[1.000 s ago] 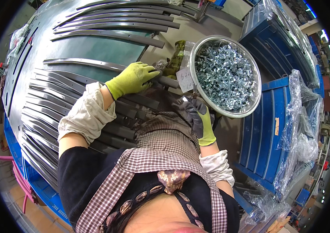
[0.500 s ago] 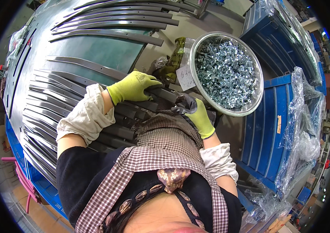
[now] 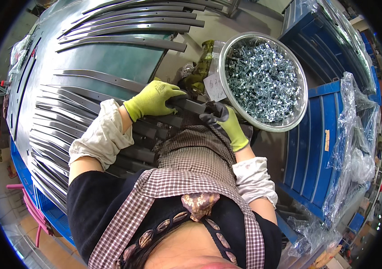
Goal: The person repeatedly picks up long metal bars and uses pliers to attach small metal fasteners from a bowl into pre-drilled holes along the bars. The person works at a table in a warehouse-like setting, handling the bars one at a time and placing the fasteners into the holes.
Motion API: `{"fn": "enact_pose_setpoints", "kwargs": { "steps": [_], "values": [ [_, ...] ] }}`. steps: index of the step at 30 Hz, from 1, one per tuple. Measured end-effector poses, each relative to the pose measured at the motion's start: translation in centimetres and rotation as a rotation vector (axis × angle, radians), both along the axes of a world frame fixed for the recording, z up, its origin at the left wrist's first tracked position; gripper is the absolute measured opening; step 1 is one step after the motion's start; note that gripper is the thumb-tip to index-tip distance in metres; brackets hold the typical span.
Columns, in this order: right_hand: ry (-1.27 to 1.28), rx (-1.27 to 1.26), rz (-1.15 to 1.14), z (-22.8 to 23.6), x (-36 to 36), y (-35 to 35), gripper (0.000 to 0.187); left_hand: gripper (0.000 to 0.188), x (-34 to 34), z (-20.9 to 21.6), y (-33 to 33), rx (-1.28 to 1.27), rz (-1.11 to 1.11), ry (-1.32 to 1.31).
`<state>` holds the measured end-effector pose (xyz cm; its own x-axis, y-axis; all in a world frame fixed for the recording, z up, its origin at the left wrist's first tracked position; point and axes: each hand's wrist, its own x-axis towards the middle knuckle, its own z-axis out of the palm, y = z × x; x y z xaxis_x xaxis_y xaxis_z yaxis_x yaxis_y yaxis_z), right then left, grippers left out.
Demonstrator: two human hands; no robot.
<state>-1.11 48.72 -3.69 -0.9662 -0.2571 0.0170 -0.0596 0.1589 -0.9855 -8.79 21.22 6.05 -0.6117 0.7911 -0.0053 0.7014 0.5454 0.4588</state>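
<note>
My left hand (image 3: 155,99), in a yellow-green glove with dark fingertips, is wrapped round a long dark grey strip (image 3: 190,106) close to its end. The strip's end pokes out to the right of that hand. My right hand (image 3: 225,124), gloved alike, has its fingers bent together at the strip's tip. Whatever is between those fingers is too small and dark to make out. Under my left arm, several more dark strips (image 3: 61,117) lie side by side, their ends reaching the table's edge by my checked apron.
A round bowl (image 3: 302,105) full of small shiny metal clips (image 3: 265,85) stands right of my hands. More strips (image 3: 123,41) lie farther back on the green table (image 3: 130,62). Blue metal bins (image 3: 310,152) with clear plastic film (image 3: 355,148) stand on the right.
My right hand has turned a little at the strip's tip, its fingers shifting slightly. The left hand keeps its grip. The whole view has shifted slightly.
</note>
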Motion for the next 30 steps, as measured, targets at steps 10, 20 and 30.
{"fn": "enact_pose_setpoints", "kwargs": {
  "steps": [10,20,30],
  "values": [
    [0.223,0.593,-0.062,4.0,5.1,1.7,0.021,0.059,0.1,-0.1,-0.1,0.008,0.029,-0.019],
    [0.238,0.619,0.039,3.7,3.8,2.0,0.020,0.056,0.2,0.0,-0.1,-0.058,0.017,-0.042],
    [0.236,0.569,0.086,3.2,3.9,0.8,0.019,0.053,-0.2,-0.1,-0.4,-0.082,0.005,-0.059]
  ]
}}
